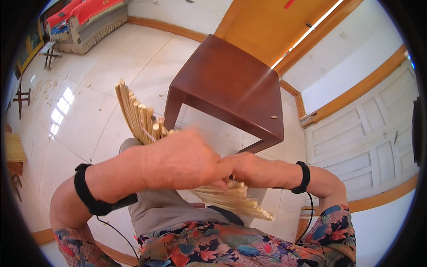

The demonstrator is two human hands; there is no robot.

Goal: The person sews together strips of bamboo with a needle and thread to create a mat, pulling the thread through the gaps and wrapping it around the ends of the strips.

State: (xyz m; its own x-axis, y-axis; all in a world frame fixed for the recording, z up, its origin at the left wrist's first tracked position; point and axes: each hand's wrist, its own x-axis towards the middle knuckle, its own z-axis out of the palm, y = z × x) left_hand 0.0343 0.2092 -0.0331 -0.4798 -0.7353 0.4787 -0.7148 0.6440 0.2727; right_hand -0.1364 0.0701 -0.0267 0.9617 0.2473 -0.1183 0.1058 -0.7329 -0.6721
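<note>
A bundle of straw-coloured stalks [138,116] slants across my lap, its upper part fanning out at the left and its lower ends [240,200] showing below my hands. A thin pale strand [150,135] crosses the upper stalks. My left hand [187,160] is curled closed over the middle of the bundle, covering the stalks there. Against its thumb side, my right hand [255,170] is also closed, above the lower ends. Between the two hands, a small dark spot shows at the fingertips; what the right fingers pinch is hidden.
Ahead stands a dark red-brown stool or small table [227,84] with a small tan piece [274,117] on it. Scattered bits [53,91] lie on the tiled floor. A red-covered sofa [89,24] is far left; a white panelled door [364,129] is at right.
</note>
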